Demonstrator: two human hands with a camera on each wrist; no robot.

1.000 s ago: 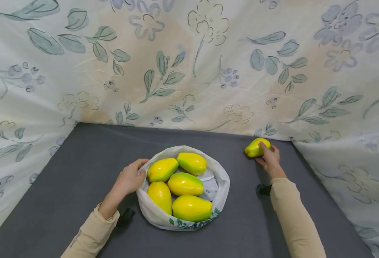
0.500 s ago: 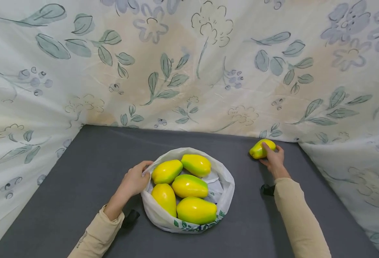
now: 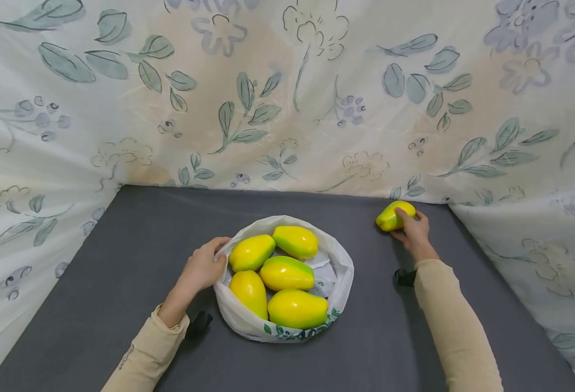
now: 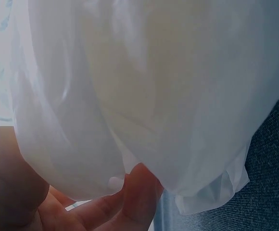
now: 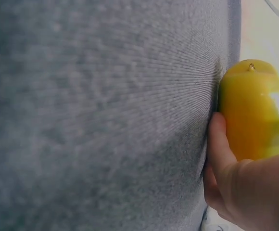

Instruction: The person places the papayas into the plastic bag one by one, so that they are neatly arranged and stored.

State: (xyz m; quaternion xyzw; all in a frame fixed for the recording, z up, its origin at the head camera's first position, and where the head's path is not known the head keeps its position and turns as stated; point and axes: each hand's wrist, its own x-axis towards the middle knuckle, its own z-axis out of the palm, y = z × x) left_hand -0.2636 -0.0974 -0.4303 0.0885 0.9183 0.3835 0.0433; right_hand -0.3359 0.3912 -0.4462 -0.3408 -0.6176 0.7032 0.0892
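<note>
Near the back right of the dark table, my right hand (image 3: 413, 233) grips a yellow-green papaya (image 3: 395, 214), thumb on one side and fingers on the other. In the right wrist view that papaya (image 5: 252, 110) lies close against the grey cloth, its stem nub showing. My left hand (image 3: 201, 268) holds the left rim of a round white bag (image 3: 342, 272) with its edge rolled down. The left wrist view shows fingers (image 4: 137, 195) pinching the thin bag side (image 4: 178, 110). Inside the bag lie several similar papayas (image 3: 287, 273), with some bare bag bottom at the right.
A dark grey cloth (image 3: 135, 234) covers the table. Pale floral fabric (image 3: 287, 109) hangs behind it and along both sides, close beyond the right-hand papaya. The bag stands in the middle, between the two arms.
The head view has shifted slightly. Both hands, the bag and the papayas keep the same places relative to each other.
</note>
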